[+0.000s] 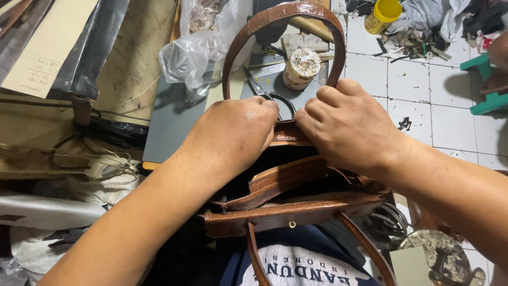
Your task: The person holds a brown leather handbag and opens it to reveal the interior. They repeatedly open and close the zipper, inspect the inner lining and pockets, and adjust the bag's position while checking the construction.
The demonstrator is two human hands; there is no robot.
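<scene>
Brown handbag point(296, 204) on the lap, both hands at its far rim.

Glossy, scale-embossed leather forms the bag, mouth open, arched handle point(286, 21) already attached; the zip edge looks only partly seated, though knuckles hide it. Left hand point(233, 135) and right hand point(346, 124) curl their fingers shut, pinching that rim between them. Beyond lie a grey mat point(174, 127), crumpled clear plastic bag point(193, 53), black-handled scissors point(264, 90) and a crusted glue pot point(301, 68).

Handbag point(296, 204): glossy brown scale-textured leather; metal stud.
</scene>
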